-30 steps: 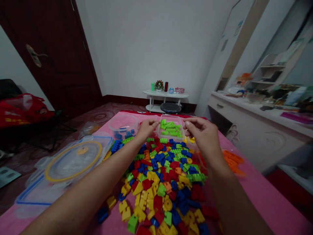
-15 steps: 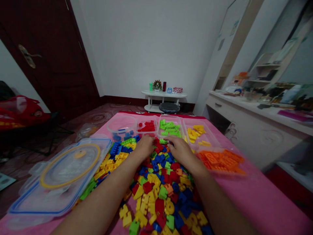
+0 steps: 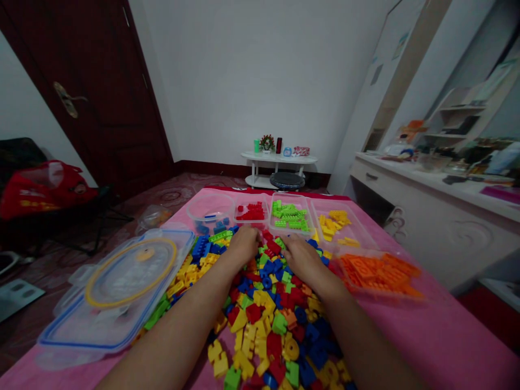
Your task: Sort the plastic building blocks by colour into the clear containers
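A big heap of red, blue, yellow and green plastic blocks covers the middle of a pink table. My left hand rests on the heap's far edge, fingers curled down into the blocks. My right hand lies palm down beside it, its fingertips buried among the blocks. What either hand grips is hidden. Just beyond them stand clear trays: a red-block tray, a green-block tray, a yellow-block tray and a round tub with blue blocks.
A clear tray of orange blocks sits at the right. A large clear lid with a yellow ring lies at the left. Beyond the table are a dark door, a white low shelf and a white counter.
One second ago both hands were raised at the green-block tray. They have come down and back onto the far edge of the heap, where they have stayed for the last half second.
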### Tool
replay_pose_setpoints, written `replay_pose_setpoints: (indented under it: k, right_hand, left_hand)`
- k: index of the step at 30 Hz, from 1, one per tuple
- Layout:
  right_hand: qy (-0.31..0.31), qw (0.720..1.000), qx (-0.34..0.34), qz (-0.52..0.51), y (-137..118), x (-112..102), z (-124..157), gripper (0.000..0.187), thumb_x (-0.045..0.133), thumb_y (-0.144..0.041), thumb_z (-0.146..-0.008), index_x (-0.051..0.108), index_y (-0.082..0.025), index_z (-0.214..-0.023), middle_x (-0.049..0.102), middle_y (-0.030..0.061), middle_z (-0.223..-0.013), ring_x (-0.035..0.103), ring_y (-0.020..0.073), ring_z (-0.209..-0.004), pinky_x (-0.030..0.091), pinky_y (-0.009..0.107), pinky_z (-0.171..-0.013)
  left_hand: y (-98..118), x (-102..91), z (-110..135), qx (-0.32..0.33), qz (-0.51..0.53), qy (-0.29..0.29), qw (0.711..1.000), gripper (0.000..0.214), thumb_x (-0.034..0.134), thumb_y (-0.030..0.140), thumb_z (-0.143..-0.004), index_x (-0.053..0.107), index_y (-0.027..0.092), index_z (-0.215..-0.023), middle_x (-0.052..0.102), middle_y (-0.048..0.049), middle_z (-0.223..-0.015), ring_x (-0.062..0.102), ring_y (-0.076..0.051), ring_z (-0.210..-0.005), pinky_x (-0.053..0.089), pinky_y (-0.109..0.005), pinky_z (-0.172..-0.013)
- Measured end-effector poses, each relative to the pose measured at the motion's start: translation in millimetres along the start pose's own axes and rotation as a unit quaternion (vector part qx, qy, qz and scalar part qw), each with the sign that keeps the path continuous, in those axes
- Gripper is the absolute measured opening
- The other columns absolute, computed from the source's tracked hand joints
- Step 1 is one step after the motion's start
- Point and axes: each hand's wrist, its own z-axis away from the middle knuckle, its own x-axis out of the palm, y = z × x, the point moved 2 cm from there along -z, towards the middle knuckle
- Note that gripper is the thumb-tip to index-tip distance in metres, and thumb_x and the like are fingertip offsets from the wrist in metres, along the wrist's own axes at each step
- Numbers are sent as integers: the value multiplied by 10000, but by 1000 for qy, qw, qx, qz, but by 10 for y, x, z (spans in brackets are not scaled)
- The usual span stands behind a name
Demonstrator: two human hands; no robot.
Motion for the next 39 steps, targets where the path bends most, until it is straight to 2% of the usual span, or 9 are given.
replay_pose_setpoints:
  k: [7,17,22,25,29,31,34,37,39]
  right_hand:
    - [22,999,5,-45,-9,-33,10,239,560,-175,-758,597,-189,-994,629,58,-1011,578,184,-945,384,254,-790]
    - [58,993,32,-95,-51,-282,7,421,514,-179,-720,620,-207,-1126,660,41,-885,571,169,-764,367,250,-659]
    - [66,986,27,-152,-69,-362,-16,404,487,-214,-741,648,-206,-1111,621,10,-735,514,140,-632,358,241,-602]
    - [65,983,19,-168,-60,-327,-29,400,508,-212,-727,650,-200,-1100,593,-5,-685,493,130,-605,358,236,-587]
    - [54,968,29,-244,-25,-239,-52,371,537,-232,-715,623,-180,-1072,557,-24,-653,496,118,-578,371,223,-542]
    - [37,941,48,-334,-32,-204,-58,354,534,-235,-715,582,-167,-1059,570,-23,-679,529,116,-569,399,221,-523]
    - [7,868,106,-485,-104,-183,-41,321,512,-222,-736,517,-170,-1053,572,-32,-654,572,120,-536,442,227,-505]
    - [5,759,164,-630,-232,-193,-1,228,514,-232,-773,499,-188,-996,570,-38,-638,594,120,-520,477,239,-511]
    - [-18,668,178,-722,-330,-194,20,163,516,-293,-810,501,-193,-938,578,-32,-647,602,120,-520,488,242,-509]
  left_hand:
    - [7,-91,20,-9,15,-20,1000,175,550,170,-714,684,203,-822,699,-69,-874,628,-214,-849,443,-274,-699]
    - [52,-618,123,71,100,-76,990,246,426,161,-754,647,159,-863,648,-21,-747,558,-138,-664,371,-217,-581]
    - [171,-496,247,146,85,-176,970,276,549,332,-769,658,228,-1001,678,-21,-954,600,-165,-823,423,-220,-711]
    - [230,-390,291,148,32,-152,977,320,655,414,-701,675,243,-971,679,-49,-975,608,-214,-891,434,-262,-770]
    - [251,-364,288,133,32,-131,982,243,710,282,-647,692,219,-881,689,-57,-893,620,-228,-853,449,-276,-737]
    - [229,-404,244,109,83,-114,984,175,679,233,-667,688,191,-837,689,-53,-857,623,-213,-824,455,-266,-718]
    - [175,-511,149,37,191,11,981,201,594,231,-741,659,157,-917,685,-58,-908,624,-198,-833,469,-279,-754]
    - [187,-588,105,21,329,126,936,286,514,266,-810,590,171,-1069,674,-36,-979,630,-156,-798,488,-277,-766]
    - [264,-602,119,57,389,141,909,283,533,262,-802,587,175,-1066,665,-30,-1018,626,-148,-846,490,-266,-793]
